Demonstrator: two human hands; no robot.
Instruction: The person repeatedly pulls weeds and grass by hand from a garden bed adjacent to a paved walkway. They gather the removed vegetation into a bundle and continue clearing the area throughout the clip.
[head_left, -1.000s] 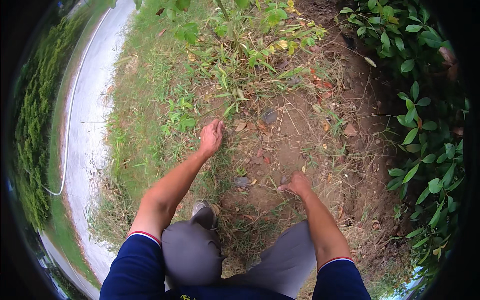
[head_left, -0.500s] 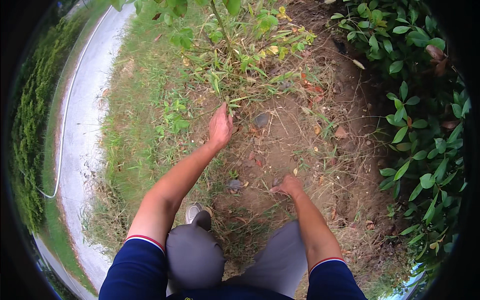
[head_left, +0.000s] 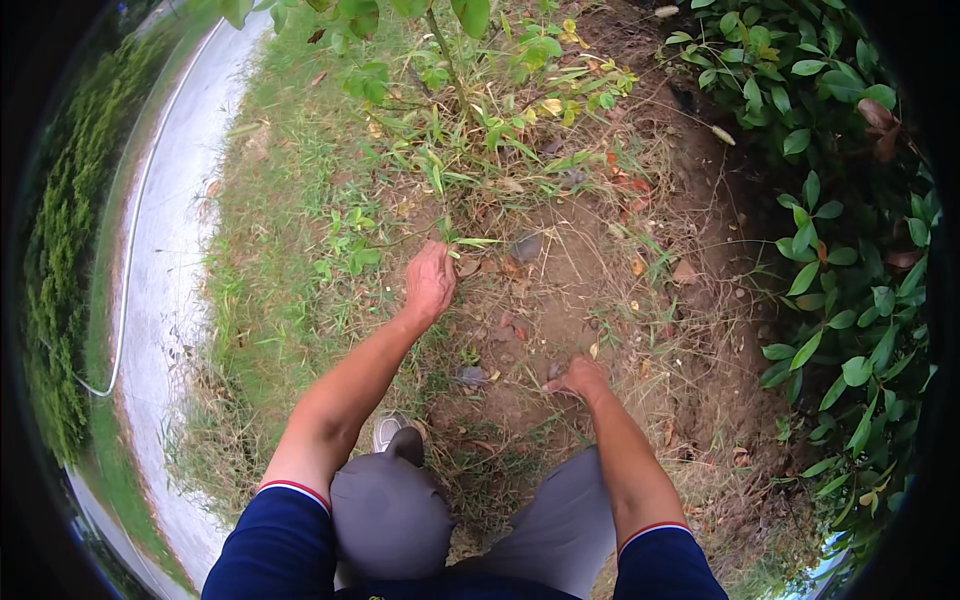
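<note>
Brown soil [head_left: 560, 310], left hand [head_left: 431, 282] pinching grass blades [head_left: 476, 241], right hand [head_left: 581, 379] nearer, grip unclear, bush [head_left: 857, 367] right, pale road [head_left: 175, 260] left

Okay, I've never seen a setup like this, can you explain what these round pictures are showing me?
There's no machine: these are a person's own bare hands. One wide fisheye camera on the head, looking down, took every picture, so straight edges bend. The left hand is at a green shoot, apparently pinching it. The right hand is low over bare soil; I can't tell whether it holds anything. Dry grass and a brown leaf lie on the soil, with a leafy bush to the right and a pale path to the left.
</note>
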